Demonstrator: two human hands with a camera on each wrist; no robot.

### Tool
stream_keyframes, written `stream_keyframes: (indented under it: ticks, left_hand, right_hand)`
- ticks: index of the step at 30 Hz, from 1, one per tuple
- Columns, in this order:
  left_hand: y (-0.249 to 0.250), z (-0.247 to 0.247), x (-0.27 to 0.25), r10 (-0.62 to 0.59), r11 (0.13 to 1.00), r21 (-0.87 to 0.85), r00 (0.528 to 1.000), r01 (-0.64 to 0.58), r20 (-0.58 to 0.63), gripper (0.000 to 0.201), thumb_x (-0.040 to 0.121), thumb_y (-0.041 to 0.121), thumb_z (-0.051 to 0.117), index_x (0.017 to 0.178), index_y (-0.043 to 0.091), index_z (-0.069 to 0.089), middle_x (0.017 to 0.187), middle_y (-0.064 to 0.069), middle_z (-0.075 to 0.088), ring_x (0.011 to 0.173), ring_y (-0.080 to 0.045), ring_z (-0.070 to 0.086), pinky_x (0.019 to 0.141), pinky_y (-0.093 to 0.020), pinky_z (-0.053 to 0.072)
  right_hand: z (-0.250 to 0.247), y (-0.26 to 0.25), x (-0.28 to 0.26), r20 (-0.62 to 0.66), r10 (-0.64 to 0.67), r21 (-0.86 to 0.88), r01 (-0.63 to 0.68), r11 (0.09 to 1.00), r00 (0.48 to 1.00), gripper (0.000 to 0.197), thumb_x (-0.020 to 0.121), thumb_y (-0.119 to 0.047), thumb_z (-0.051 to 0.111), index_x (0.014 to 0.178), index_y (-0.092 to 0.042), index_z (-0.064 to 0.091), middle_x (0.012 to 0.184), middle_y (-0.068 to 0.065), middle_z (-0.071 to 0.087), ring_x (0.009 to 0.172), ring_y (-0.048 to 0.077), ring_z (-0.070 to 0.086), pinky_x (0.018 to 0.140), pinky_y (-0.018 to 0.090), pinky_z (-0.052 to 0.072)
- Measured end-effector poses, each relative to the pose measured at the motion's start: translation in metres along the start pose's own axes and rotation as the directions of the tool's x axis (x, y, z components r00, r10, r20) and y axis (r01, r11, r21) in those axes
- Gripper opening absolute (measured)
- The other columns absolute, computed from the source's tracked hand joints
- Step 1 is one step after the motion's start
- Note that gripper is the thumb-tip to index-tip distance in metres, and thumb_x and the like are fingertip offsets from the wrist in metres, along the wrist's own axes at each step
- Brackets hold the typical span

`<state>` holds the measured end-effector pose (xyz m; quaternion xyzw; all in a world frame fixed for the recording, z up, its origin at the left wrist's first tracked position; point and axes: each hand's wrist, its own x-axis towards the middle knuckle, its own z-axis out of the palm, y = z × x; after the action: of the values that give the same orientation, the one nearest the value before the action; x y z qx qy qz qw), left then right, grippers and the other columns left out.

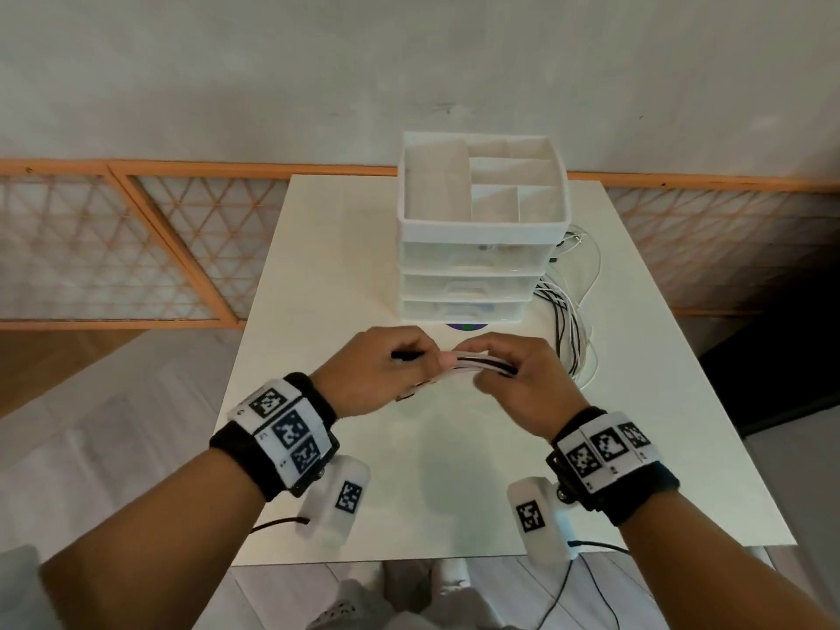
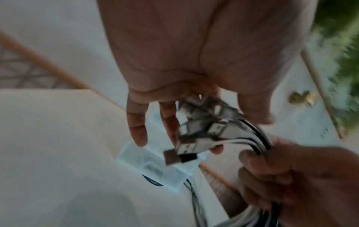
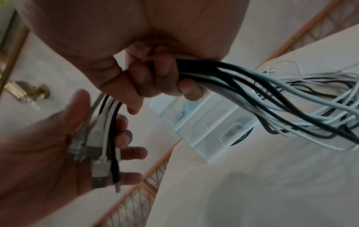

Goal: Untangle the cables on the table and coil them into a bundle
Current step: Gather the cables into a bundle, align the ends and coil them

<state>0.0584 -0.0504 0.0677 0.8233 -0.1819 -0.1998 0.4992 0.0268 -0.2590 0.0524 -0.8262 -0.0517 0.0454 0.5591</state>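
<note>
A bundle of black and white cables [image 1: 477, 362] is held above the white table [image 1: 327, 275], just in front of a drawer unit. My right hand [image 1: 509, 372] grips the bundle in a fist [image 3: 155, 79]; the cables [image 3: 272, 98] trail off to its right. Their USB plug ends [image 2: 194, 144] lie side by side across the fingers of my left hand [image 2: 194, 130]. That left hand [image 1: 391, 370] is cupped loosely under the plug ends [image 3: 99, 167] without closing round them. The rest of the cables [image 1: 570, 329] lies tangled on the table right of the drawers.
A white plastic drawer unit [image 1: 468, 275] with an open divided tray on top stands mid-table, and a dark blue round thing [image 1: 468, 327] peeks from under it. A wooden lattice screen [image 1: 136, 247] runs behind the table. A brass door handle [image 3: 27, 90] shows on the wall.
</note>
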Motion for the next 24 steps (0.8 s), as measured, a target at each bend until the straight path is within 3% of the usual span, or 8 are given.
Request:
stream_keyframes:
  ticks: [3,5,7,9,14,19,22,24]
  left_hand:
    - [0.008,0.001,0.001,-0.149,0.896,-0.429,0.988,0.118,-0.038,0.057,0.088,0.06,0.048,0.096,0.009,0.071,0.086,-0.015,0.074,0.07,-0.025,0.065,0.068,-0.036,0.052]
    - [0.013,0.003,0.003,-0.243,0.811,-0.557,0.969,0.175,-0.049,0.061,0.094,0.059,0.041,0.1,0.006,0.07,0.082,-0.021,0.071,0.064,-0.031,0.063,0.055,-0.032,0.047]
    - [0.017,0.005,0.006,-0.276,0.811,-0.552,0.958,0.191,-0.074,0.061,0.097,0.058,0.037,0.097,0.008,0.071,0.073,-0.021,0.066,0.054,-0.028,0.055,0.048,-0.029,0.034]
    - [0.02,0.009,0.009,-0.256,0.859,-0.479,0.962,0.181,-0.094,0.06,0.097,0.059,0.035,0.089,0.012,0.072,0.068,-0.019,0.064,0.052,-0.026,0.053,0.047,-0.028,0.031]
    - [0.028,0.005,0.016,-0.325,0.854,-0.459,0.94,0.246,-0.101,0.068,0.092,0.067,0.034,0.095,0.009,0.069,0.076,-0.013,0.07,0.061,-0.027,0.063,0.053,-0.031,0.049]
    - [0.025,0.0,0.011,-0.303,0.62,-0.731,0.946,0.285,0.112,0.08,0.085,0.076,0.035,0.109,0.004,0.062,0.082,-0.015,0.062,0.059,-0.025,0.057,0.052,-0.029,0.049]
    - [0.032,0.004,0.014,-0.293,0.652,-0.716,0.954,0.25,0.066,0.078,0.089,0.072,0.031,0.101,0.003,0.067,0.075,-0.014,0.062,0.058,-0.026,0.058,0.049,-0.028,0.05]
    - [0.038,0.006,0.016,-0.303,0.72,-0.653,0.953,0.236,0.01,0.077,0.091,0.069,0.029,0.098,0.002,0.067,0.074,-0.015,0.065,0.058,-0.027,0.063,0.051,-0.029,0.053]
  right_hand:
    - [-0.004,-0.001,0.001,-0.016,-0.01,0.106,0.011,0.994,1.0,0.046,0.073,0.0,0.062,0.089,-0.041,0.076,0.089,0.024,0.07,0.068,0.043,0.059,0.065,0.037,0.046]
    - [-0.005,-0.001,0.001,0.013,-0.005,0.12,0.003,0.993,1.0,0.041,0.074,-0.007,0.066,0.097,-0.041,0.075,0.096,0.028,0.069,0.081,0.053,0.059,0.069,0.048,0.049]
    - [-0.007,-0.003,0.0,0.055,-0.003,0.104,-0.003,0.995,0.998,0.035,0.08,-0.012,0.073,0.105,-0.036,0.074,0.089,0.018,0.073,0.07,0.042,0.06,0.065,0.046,0.051]
    - [-0.006,-0.009,0.0,0.079,-0.006,0.072,0.001,0.997,0.997,0.027,0.084,-0.019,0.077,0.109,-0.029,0.073,0.073,0.0,0.071,0.057,0.015,0.054,0.058,0.027,0.045]
    - [-0.004,-0.025,0.001,0.002,-0.062,0.105,0.061,0.993,0.998,0.018,0.088,-0.021,0.071,0.105,-0.024,0.075,0.061,-0.013,0.066,0.053,0.002,0.054,0.057,0.012,0.043]
    - [-0.01,-0.025,-0.002,-0.034,-0.073,0.165,0.078,0.983,0.997,0.02,0.093,-0.009,0.064,0.111,-0.011,0.073,0.062,-0.002,0.063,0.041,0.001,0.05,0.046,0.006,0.036]
    - [-0.006,-0.025,0.0,-0.005,-0.066,0.134,0.066,0.989,0.998,0.019,0.092,-0.016,0.068,0.11,-0.02,0.073,0.073,0.007,0.072,0.057,0.014,0.063,0.057,0.025,0.051]
    - [-0.005,-0.024,0.001,0.02,-0.049,0.072,0.047,0.996,0.999,0.018,0.09,-0.023,0.071,0.106,-0.028,0.064,0.075,0.003,0.073,0.062,0.021,0.062,0.06,0.028,0.048]
